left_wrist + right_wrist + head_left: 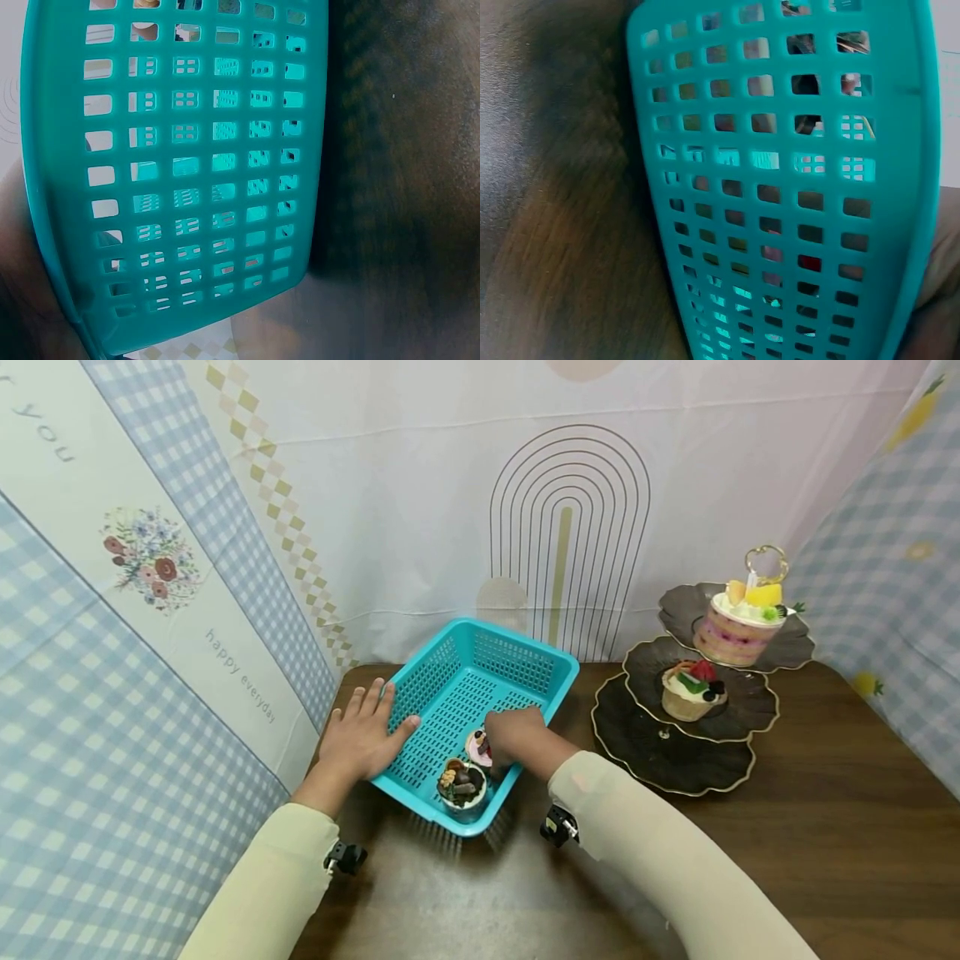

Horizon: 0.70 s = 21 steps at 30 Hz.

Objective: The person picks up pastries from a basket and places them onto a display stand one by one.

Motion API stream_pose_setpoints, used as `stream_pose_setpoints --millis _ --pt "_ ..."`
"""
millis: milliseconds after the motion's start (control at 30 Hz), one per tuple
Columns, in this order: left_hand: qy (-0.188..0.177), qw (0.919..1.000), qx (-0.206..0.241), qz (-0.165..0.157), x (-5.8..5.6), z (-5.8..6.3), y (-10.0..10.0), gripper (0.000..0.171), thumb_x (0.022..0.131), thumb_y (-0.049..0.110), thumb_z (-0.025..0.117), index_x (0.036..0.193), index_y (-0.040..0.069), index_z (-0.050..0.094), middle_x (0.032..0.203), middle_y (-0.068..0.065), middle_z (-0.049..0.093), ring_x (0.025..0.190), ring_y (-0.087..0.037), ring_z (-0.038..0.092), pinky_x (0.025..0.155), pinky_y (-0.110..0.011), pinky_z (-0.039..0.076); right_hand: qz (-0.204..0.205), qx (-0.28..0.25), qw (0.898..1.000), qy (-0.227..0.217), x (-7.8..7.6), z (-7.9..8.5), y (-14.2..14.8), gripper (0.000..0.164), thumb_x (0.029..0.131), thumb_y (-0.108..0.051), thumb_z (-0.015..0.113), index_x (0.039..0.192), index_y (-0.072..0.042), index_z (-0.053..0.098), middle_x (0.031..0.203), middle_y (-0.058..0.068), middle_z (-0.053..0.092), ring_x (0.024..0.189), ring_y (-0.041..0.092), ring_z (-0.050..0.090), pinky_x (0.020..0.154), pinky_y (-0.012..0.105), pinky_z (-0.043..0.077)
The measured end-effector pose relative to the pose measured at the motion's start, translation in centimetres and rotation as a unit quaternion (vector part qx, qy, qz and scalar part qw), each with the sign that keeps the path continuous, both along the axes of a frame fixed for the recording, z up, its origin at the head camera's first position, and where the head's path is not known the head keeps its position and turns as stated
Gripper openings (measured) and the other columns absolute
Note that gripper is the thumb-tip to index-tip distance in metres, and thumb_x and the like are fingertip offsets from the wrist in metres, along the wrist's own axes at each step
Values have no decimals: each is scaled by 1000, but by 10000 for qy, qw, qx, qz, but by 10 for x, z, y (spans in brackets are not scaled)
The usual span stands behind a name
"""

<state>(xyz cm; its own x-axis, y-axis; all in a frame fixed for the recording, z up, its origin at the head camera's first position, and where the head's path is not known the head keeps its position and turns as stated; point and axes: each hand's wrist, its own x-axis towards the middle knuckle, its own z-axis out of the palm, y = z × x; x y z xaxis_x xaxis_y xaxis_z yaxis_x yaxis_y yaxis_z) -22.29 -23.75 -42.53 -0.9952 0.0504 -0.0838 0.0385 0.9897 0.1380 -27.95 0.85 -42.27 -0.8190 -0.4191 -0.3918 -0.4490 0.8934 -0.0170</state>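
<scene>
A turquoise plastic basket (472, 832) with mesh sides stands on the table. My left hand (360, 735), fingers spread and straight, rests on its left rim. Over the right rim reaches my right hand (519, 739), its fingers bent downward inside the basket. Right beside those fingers is a small cupcake with pink cream (478, 749), partly covered by the hand. A chocolate-topped cupcake (462, 787) sits in the basket's near corner. The right fingertips are hidden, and the basket wall (900, 172) blocks most of the right wrist view; whether they hold anything is unclear.
To the right stands a tiered stand with dark, gold-edged plates (675, 768). A fruit-topped cake cup (738, 628) is on the top plate, and a berry-topped tart (692, 692) on the middle one. Printed curtains (420, 527) close off the back and sides.
</scene>
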Motion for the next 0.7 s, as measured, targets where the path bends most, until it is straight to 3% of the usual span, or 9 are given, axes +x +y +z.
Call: stream_pose_setpoints --millis 200,300,467,700 --pt "22 10000 14 -14 0 -1 0 99 96 81 7 166 13 0 172 -10 -4 155 -39 -2 118 -69 5 -118 -171 9996 164 2 -2 0 31 79 -42 85 88 -19 66 79 -2 63 73 19 53 77 42 47" --pt "29 10000 25 -26 0 -1 -1 99 95 82 7 166 13 0 172 -10 -5 155 -39 -2 118 -69 5 -159 -345 9991 192 2 -2 1 33 82 -46 82 86 -18 64 78 -2 62 71 18 53 71 40 46" --pt "26 10000 12 -37 0 -2 -1 98 96 81 9 166 13 -1 172 -10 -5 155 -39 -2 118 -69 6 -328 -619 9972 246 1 -4 2 40 84 -53 79 93 -19 61 80 -1 61 72 18 55 65 39 45" --pt "15 10000 -9 -11 1 1 -1 97 97 80 10 166 12 0 172 -10 -4 155 -40 -1 118 -69 6 -487 -1190 9906 475 1 -5 3 52 78 -58 82 102 -18 58 81 1 59 72 20 57 58 39 47"
